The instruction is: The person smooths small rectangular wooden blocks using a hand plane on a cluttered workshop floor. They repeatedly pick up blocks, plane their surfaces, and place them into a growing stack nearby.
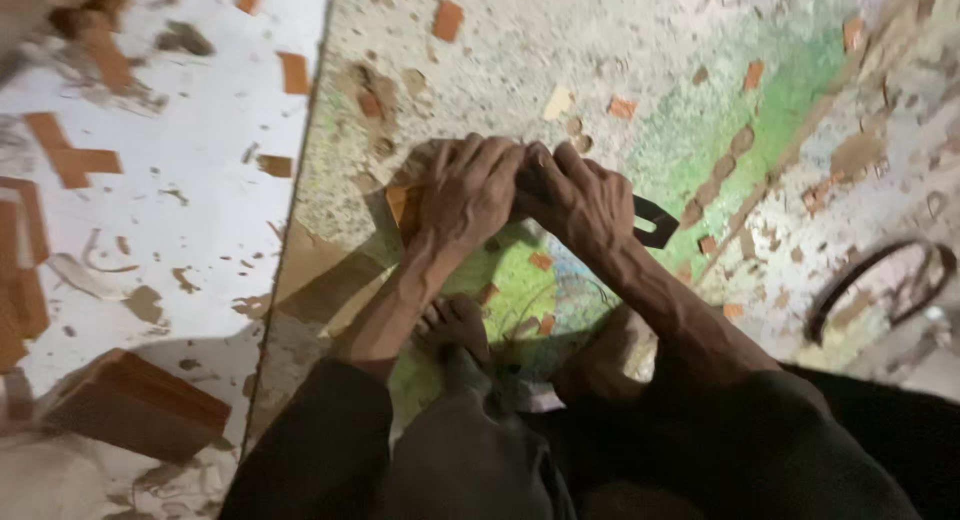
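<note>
Two hands meet over a small orange-brown wood piece (403,204) on the speckled floor (520,50), just ahead of the person's bare foot (452,325). Left hand (470,190) is closed over the piece, pinning it down. Right hand (580,200) is wrapped around a dark flat tool (655,220) whose notched end projects beyond the foot's right side. Judged progress: partway — many cut orange chips (447,20) lie scattered beyond the foot, while a larger uncut wood block (140,405) sits well to its left. Both forearms angle inward, wrists bent down, knuckles touching.
</note>
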Demonstrator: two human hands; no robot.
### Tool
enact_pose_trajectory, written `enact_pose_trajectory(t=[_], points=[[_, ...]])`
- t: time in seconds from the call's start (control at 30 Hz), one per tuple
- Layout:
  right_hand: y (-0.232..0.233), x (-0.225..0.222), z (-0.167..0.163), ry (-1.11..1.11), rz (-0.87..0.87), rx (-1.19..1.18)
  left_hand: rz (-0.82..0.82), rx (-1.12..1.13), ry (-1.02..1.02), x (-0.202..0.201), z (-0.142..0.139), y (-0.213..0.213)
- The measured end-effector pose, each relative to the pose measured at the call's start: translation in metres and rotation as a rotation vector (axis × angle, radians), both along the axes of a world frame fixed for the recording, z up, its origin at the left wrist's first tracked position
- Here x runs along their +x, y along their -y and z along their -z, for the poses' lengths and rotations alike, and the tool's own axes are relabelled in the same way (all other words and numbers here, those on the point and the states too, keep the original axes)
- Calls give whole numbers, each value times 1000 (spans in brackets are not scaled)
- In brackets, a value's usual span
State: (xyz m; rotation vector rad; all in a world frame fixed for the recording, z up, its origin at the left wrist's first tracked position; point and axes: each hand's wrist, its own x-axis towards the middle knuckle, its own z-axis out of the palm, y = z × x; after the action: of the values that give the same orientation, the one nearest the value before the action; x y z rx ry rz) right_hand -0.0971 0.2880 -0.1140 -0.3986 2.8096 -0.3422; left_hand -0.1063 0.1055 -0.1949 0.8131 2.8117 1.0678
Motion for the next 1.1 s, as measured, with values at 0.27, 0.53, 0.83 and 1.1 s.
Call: enact_pose_trajectory(t=[0.27, 0.53, 0.83, 1.1], points=[[-5, -15, 0, -20, -106, -15, 186, 28, -169, -11, 15, 17], [-6, -60, 12, -45, -535, -78, -360, 479, -94, -25, 13, 32], [18, 9, -5, -26, -113, -70, -965, 266, -123, 32, -35, 59], [45, 67, -22, 24, 245, 70, -379, 284, 88, -11, -1, 18]])
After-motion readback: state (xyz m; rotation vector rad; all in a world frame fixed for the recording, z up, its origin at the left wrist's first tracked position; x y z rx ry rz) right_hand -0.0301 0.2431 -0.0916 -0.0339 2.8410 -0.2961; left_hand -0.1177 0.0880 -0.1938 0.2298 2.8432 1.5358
